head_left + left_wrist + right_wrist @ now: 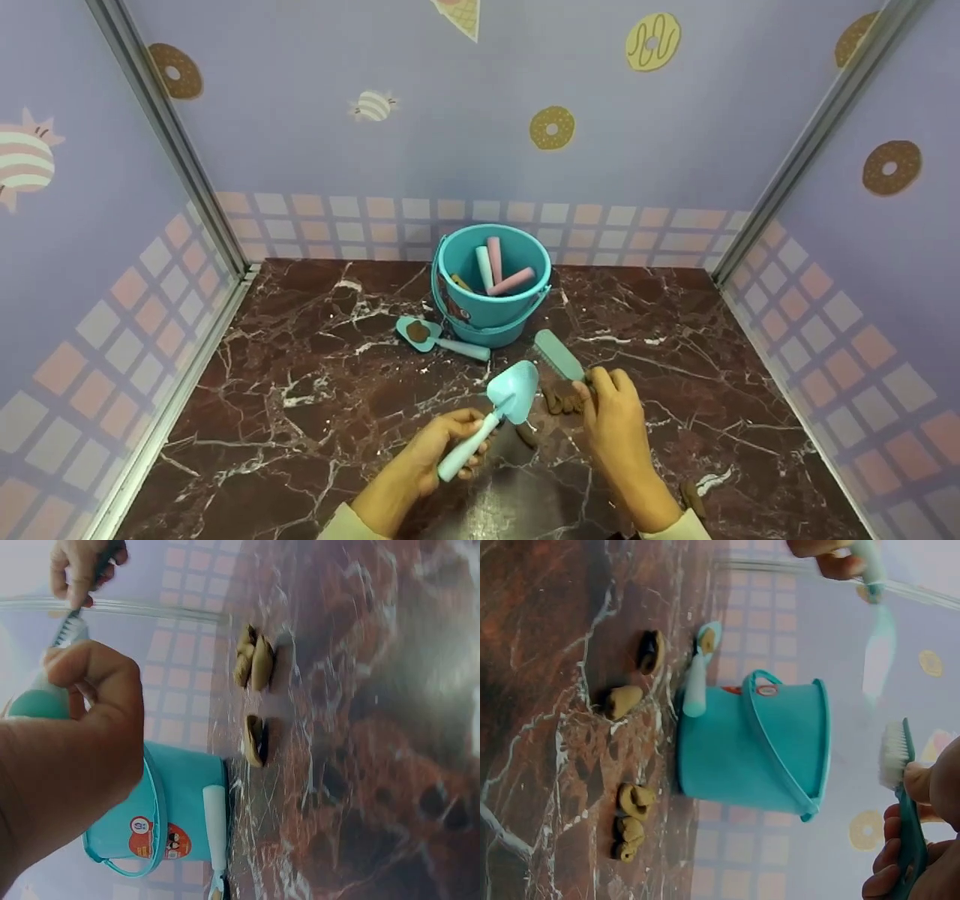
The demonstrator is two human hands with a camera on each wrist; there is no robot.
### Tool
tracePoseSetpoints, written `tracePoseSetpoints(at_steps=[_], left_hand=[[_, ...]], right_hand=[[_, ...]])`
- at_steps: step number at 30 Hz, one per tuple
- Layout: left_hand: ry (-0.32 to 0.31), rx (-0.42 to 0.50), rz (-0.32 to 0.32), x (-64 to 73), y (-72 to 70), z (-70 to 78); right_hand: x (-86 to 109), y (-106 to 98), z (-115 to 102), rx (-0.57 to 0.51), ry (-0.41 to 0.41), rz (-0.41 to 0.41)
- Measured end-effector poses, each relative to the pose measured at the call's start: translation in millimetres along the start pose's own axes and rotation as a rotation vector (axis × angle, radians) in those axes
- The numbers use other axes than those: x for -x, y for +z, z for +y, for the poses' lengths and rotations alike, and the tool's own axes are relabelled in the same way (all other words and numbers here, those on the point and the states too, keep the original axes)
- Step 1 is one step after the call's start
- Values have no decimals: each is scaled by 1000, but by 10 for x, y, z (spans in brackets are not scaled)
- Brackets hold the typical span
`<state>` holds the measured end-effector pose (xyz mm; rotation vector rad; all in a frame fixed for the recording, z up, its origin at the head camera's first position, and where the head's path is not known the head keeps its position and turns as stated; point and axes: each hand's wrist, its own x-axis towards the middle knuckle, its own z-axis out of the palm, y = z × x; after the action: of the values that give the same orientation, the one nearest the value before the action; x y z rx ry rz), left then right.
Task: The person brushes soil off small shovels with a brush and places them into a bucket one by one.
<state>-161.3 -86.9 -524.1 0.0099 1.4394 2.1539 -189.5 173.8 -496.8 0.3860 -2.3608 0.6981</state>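
My left hand (431, 446) grips the handle of a light-blue toy trowel (517, 386), its blade tilted up over the table. Held in my right hand (619, 427) is a green brush (559, 355); the right wrist view shows its white bristles (894, 756) facing the trowel, with a gap between them. Several brown, clay-like pieces (635, 799) lie on the table below the hands. Behind them stands a turquoise bucket (487, 319). A second trowel (466, 349) rests against the bucket's left side, a brown lump (418, 331) on its blade.
Pink and white handles (513, 281) stick up inside the bucket. Another brown piece (691, 497) lies near my right forearm. The dark red marbled tabletop (300, 450) is enclosed at the back and sides by patterned panels (465, 165).
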Motion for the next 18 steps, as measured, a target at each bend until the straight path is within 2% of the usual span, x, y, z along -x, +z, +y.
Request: tracePoseSetpoints(at_steps=[2, 4, 6, 8, 11, 13, 15, 16, 18], left_hand=[[49, -129, 70, -81, 11, 8], [144, -311, 162, -154, 32, 24], [246, -562, 270, -209, 61, 63], [369, -864, 374, -240, 97, 136], [605, -1344, 525, -297, 121, 321], [777, -1587, 612, -358, 115, 490], [916, -1757, 701, -444, 92, 671], [963, -1813, 732, -489, 75, 766], [995, -1895, 786, -577, 41, 944]], right_hand=[[2, -27, 3, 1, 10, 16], [11, -46, 4, -1, 17, 19], [25, -65, 4, -5, 22, 18], [40, -87, 5, -8, 28, 18], [54, -125, 13, -14, 48, 16], [56, -146, 24, -18, 62, 9], [61, -159, 35, -17, 74, -1], [61, -162, 33, -17, 77, -3], [64, -162, 29, -14, 76, -4]])
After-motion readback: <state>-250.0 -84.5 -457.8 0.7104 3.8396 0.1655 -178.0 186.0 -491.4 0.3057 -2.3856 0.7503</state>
